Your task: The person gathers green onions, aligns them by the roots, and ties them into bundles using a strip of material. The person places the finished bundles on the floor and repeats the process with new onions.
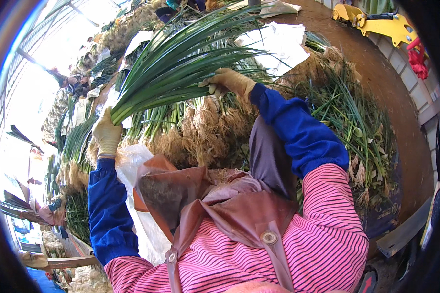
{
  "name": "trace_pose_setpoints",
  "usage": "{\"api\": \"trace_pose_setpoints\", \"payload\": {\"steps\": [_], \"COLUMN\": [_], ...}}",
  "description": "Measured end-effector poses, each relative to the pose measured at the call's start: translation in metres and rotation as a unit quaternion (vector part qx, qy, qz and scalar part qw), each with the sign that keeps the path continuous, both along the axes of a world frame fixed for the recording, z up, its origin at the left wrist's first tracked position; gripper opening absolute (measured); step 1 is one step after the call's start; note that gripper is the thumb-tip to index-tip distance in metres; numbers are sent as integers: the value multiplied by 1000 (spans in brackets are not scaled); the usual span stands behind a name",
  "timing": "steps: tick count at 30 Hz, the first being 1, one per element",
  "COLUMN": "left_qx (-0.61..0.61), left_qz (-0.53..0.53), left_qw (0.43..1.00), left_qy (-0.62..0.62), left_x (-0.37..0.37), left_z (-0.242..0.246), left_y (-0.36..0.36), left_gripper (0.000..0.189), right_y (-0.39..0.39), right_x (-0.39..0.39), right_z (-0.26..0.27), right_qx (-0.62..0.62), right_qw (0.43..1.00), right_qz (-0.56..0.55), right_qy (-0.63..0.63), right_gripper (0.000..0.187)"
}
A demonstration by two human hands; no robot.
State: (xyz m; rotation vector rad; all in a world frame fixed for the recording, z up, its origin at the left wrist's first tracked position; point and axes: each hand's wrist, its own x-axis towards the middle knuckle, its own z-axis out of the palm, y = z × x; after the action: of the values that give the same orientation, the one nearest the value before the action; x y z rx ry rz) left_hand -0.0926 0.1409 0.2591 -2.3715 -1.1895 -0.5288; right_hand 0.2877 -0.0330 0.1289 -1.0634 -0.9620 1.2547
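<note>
My left hand [107, 135], in a pale work glove, is closed around the pale lower stems of a bunch of green onions [176, 66]. The bunch's long leaves fan out up and to the right. Roots hang partly hidden beneath that hand. At the bunch's lower edge, my right hand [231, 82], also gloved, has curled fingers on some leaves; its fingertips are partly hidden. Below the held bunch lie more green onions with tangled brown roots [203, 133], close to my knees.
Loose leaves and green onions [355, 135] are heaped on the right. White sheets [275, 45] lie on the pile ahead. Clear plastic [146, 227] hangs by my left arm. A yellow metal machine arm [385, 25] stands by the right wall. Other people work farther off, one [179, 9] ahead.
</note>
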Motion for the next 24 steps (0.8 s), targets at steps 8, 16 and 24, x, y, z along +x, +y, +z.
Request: {"api": "trace_pose_setpoints", "payload": {"steps": [8, 16, 24], "left_qx": [7, 29, 52], "left_qz": [8, 29, 40], "left_qw": [1000, 999, 998], "left_qy": [4, -16, 1], "left_x": [-27, -88, -118], "left_z": [1, 5, 3], "left_y": [2, 14, 13], "left_gripper": [54, 54, 61], "right_y": [-10, -134, -124], "right_x": [32, 172, 143], "right_z": [-12, -80, 7], "right_qx": [13, -305, -85], "right_qw": [769, 634, 598], "right_qz": [-203, -226, -439], "right_qy": [-606, -674, -665], "right_gripper": [20, 33, 91]}}
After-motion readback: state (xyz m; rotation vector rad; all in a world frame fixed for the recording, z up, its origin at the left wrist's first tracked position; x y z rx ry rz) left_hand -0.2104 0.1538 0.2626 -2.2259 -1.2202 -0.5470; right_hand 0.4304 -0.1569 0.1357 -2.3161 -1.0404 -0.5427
